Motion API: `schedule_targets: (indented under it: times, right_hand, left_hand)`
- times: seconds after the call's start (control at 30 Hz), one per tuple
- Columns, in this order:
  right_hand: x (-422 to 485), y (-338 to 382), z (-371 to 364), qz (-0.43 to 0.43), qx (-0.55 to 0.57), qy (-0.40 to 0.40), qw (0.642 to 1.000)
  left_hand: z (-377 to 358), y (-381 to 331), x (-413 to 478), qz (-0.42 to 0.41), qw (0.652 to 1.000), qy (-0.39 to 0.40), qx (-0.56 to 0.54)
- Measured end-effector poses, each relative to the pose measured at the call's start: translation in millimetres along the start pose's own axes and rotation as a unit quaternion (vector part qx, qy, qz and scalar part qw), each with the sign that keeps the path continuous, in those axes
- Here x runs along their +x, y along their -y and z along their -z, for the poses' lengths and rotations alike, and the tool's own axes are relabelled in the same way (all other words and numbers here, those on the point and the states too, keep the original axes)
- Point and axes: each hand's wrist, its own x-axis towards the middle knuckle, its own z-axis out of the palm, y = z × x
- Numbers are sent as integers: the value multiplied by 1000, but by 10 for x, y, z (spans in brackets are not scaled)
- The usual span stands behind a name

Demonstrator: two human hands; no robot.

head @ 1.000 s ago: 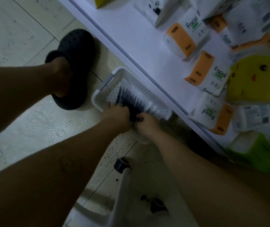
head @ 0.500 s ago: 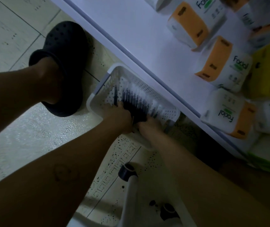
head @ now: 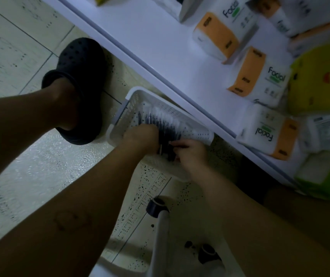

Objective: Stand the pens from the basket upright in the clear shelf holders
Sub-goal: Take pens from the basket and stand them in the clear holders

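Note:
A white perforated basket (head: pixel 126 100) sits on the tiled floor against the base of a white shelf. Several dark pens (head: pixel 160 124) with clear caps lie side by side inside it. My left hand (head: pixel 140 136) reaches into the basket with fingers curled over the near ends of the pens. My right hand (head: pixel 192 152) is at the basket's near corner, its fingers curled around a bunch of dark pens. The clear shelf holders are out of view.
The white shelf (head: pixel 160 37) above the basket carries facial tissue packs (head: pixel 260 80) and a yellow pack (head: pixel 320 82). A foot in a black clog (head: pixel 80 86) stands left of the basket. A white stool or cart leg (head: pixel 160 226) stands on the floor below my hands.
The view shifted slightly. Both hands stay in the basket; my right hand has moved a little right and gathered more pen ends between its fingers.

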Motion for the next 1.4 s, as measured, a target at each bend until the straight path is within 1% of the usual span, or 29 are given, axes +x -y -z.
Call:
schedule_targets:
  times: [0.07,0.2,0.3,0.4,0.5,0.57,0.67,0.77,0.83,0.9,1.0,1.03,1.07,1.13,1.17,1.3,1.4]
  right_hand:
    - [-62,27,100,12,-9,5,1000]
    - [-202,51,267,28,-18,26,999]
    - [-330,76,369,38,-12,36,999]
    - [-499,83,434,60,-33,68,995]
    - [-705,61,448,94,-39,44,994]
    - [-835,44,456,110,-30,31,993]
    - [-1078,87,480,135,-32,37,990]
    - [-1286,165,516,170,-38,31,984]
    - [-1421,226,583,192,-32,22,981]
    - [-1541,280,662,213,-26,14,977]
    - [-1734,332,795,233,2,-3,972]
    - [-1793,337,833,237,11,-8,971]
    - [-1851,342,868,242,15,-11,970]
    - [-1954,359,940,255,19,-15,967]
    - [-2006,368,971,262,19,-18,965]
    - [-2191,405,1097,290,23,-35,956]
    - [-2369,432,1201,310,40,-37,949]
  left_hand:
    - [109,-14,-65,-1,1000,-6,-31]
    - [247,-4,-247,-35,987,-5,-156]
    - [248,12,-474,-62,982,-5,-179]
    - [192,5,-688,-66,977,13,-204]
    - [152,-12,-881,-57,960,3,-273]
    - [138,-31,-1055,-44,941,-20,-336]
    - [183,-72,-1389,-31,900,-59,-430]
    - [262,-64,-1692,-46,894,-116,-430]
    - [309,-68,-1886,-59,879,-152,-448]
    - [351,-101,-2072,-74,845,-169,-502]
    - [401,-210,-2358,-84,782,-138,-602]
    - [412,-244,-2453,-86,770,-127,-619]
    - [417,-271,-2541,-94,771,-124,-617]
    - [403,-323,-2695,-124,795,-134,-578]
    - [388,-349,-2768,-140,801,-143,-564]
    - [408,-393,-2984,-180,795,-193,-546]
    - [484,-446,-3135,-200,790,-201,-544]
